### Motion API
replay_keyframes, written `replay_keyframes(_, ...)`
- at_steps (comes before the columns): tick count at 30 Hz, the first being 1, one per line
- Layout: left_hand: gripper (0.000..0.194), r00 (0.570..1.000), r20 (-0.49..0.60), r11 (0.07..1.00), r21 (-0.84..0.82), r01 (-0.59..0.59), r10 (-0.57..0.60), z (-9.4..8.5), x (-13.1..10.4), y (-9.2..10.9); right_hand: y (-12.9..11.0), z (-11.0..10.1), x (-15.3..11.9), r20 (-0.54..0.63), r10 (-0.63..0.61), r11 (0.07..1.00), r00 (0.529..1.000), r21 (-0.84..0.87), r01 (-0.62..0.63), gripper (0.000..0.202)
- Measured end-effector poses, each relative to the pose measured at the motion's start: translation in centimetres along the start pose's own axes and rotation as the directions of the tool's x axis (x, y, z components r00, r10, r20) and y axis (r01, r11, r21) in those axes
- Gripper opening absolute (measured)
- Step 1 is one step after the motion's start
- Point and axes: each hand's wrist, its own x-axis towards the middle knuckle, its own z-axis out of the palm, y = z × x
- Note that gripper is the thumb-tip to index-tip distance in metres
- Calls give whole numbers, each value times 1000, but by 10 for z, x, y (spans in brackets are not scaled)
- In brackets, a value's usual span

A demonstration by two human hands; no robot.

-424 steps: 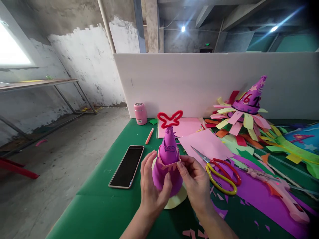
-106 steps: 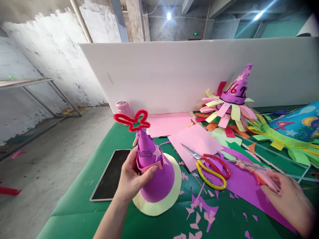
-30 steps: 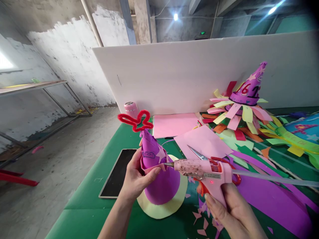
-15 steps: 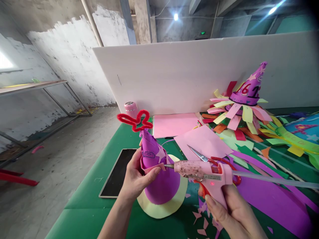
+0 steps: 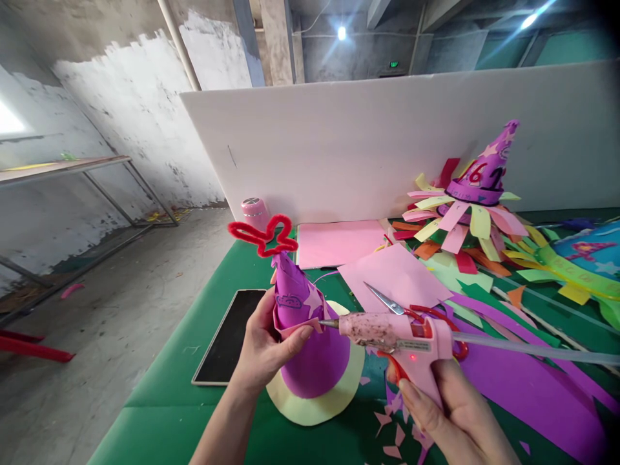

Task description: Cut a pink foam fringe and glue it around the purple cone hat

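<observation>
A purple cone-shaped party hat (image 5: 317,365) with a pale yellow brim (image 5: 310,413) stands upright on the green table. Bent red pipe cleaner (image 5: 264,245) tops its tip, and a light pink star (image 5: 312,301) sits on its side. My left hand (image 5: 274,345) is closed around the hat's upper part, thumb pressing a pink strip (image 5: 300,327) against it. In my right hand (image 5: 436,403) is a pink hot glue gun (image 5: 387,332), a finger on its orange trigger. The nozzle meets or nearly meets the strip's right end. A long clear glue stick (image 5: 523,347) sticks out behind the gun.
Scissors (image 5: 387,299) lie on pink foam sheet (image 5: 368,278) behind the gun. A black tablet-like panel (image 5: 227,342) is left of the hat. Purple sheet (image 5: 523,394) and pink scraps (image 5: 392,433) lie right. A finished-looking fringed hat (image 5: 477,184) and a white board (image 5: 339,148) stand behind.
Almost nothing differs. Both hands, the hat and the glue gun keep nearly the same positions.
</observation>
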Motion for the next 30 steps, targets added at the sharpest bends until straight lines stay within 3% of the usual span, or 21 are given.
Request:
replay_keyframes(6, 37, 1000, -12, 1000, -10, -9, 9, 0, -1, 2, 12, -13, 10, 136, 66, 997, 988, -44, -61, 63)
replay_keyframes(12, 38, 1000, -18, 1000, 7, -9, 9, 0, 0, 0, -1, -3, 3, 46, 19, 999, 999, -52, -17, 61)
replay_keyframes(25, 35, 999, -30, 1000, -13, 14, -15, 2, 1, 3, 3, -2, 1, 17, -40, 996, 999, -73, 41, 47)
replay_keyframes(30, 35, 999, -37, 1000, 4, 7, -7, 2, 1, 4, -2, -2, 0, 34, 4, 997, 999, -83, -1, 49)
